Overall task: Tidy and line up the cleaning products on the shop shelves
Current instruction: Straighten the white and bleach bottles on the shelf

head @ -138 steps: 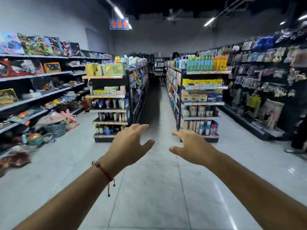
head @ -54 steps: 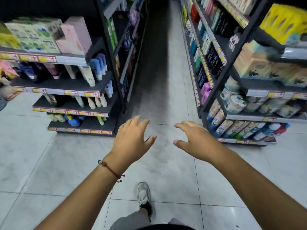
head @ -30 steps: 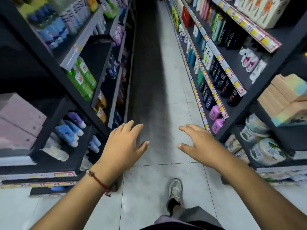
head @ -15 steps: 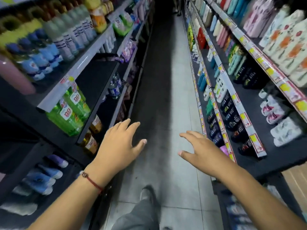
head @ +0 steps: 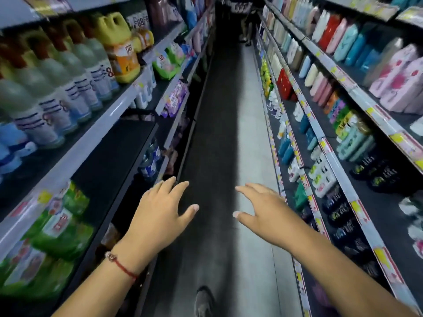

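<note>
A: Head view, item 1: left hand (head: 160,216), palm down, fingers spread and relaxed, holding nothing. Red cord bracelet (head: 121,266) on the wrist.

B: Item 2?

A: Right hand (head: 263,213), palm down, fingers loosely extended, likewise released and touching nothing. Both hover over the aisle floor (head: 229,133), apart from each other.

B: Stock, left side?

A: Left shelves (head: 96,124): upper tier carries a row of clear bottles with blue-striped labels (head: 68,88), then a yellow-and-orange jug (head: 121,53) standing at the row's far end. Tier below, nearest the camera: green bottles (head: 59,234), blurred. Farther along, green and purple refill pouches (head: 169,62) at the shelf edges.

B: Right side?

A: Right shelves (head: 343,170): pink floral packs (head: 398,81) on the top tier, teal and red bottles (head: 343,40) beyond them; black bottles (head: 375,170) lower down; white-and-green packs (head: 320,175) on the tier under that. Yellow price tags (head: 357,209) run along the rails.

B: Anything else?

A: 1 grey shoe (head: 203,303) at the bottom edge, on the floor. Labels too blurred to read reliably.
</note>
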Available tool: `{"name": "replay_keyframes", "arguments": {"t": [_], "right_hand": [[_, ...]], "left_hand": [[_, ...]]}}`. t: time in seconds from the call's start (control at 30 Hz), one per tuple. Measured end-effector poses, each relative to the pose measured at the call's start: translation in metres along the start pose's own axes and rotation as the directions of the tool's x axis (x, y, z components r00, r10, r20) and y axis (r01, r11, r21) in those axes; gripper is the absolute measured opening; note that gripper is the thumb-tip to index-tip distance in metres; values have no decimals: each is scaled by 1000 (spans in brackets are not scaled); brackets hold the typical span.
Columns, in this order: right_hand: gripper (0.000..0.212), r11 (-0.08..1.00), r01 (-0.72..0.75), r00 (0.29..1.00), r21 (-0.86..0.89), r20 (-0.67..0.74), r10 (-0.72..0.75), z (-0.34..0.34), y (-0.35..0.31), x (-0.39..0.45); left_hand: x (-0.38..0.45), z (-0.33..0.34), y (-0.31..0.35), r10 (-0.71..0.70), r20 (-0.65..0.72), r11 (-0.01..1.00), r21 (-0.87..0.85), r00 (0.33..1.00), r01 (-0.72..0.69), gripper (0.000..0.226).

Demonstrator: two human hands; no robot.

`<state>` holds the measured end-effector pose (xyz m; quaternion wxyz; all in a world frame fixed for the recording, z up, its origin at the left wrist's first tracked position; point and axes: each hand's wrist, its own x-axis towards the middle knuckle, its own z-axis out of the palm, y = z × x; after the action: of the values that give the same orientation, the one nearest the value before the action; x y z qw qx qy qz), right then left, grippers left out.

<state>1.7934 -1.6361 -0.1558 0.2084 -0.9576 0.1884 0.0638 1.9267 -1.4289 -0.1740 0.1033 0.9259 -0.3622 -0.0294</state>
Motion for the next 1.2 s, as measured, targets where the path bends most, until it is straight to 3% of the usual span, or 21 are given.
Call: {"name": "replay_keyframes", "arguments": {"t": [0.23,0.4,0.5,0.6,0.77,0.93,1.03,1.2], "right_hand": [[66,974,208,971,-91,-102,-217,-98,-53,144],[70,880,443,875,-172,-132,-466,-160,-110,236],[71,773,606,769,-189,-110,-629,-192,-154,285],[70,637,748,639,-188,-55,-767,-221,-202,323],[70,357,921,360,-155,-11,-933,-257,-275,359],[72,121,986,123,-115,15,-992,-270,-331,371],[72,-8,997,-6,-73,40,-999,-269,-358,363],[71,-137,990,-135,-34,53,-989,-265,-399,342]], "left_hand": [[126,-98,-38,1,-151,987,160,989,24,70],[173,-174,-71,-79,-312,943,283,947,172,70],[185,-217,-98,-175,-458,897,291,871,334,67],[186,-252,-116,-303,-509,826,281,805,488,68],[177,-294,-117,-471,-606,646,258,641,718,80],[160,-317,-107,-574,-669,452,221,472,864,86],[141,-325,-97,-628,-683,339,192,373,921,74],[112,-337,-87,-667,-708,190,141,233,972,69]]}}
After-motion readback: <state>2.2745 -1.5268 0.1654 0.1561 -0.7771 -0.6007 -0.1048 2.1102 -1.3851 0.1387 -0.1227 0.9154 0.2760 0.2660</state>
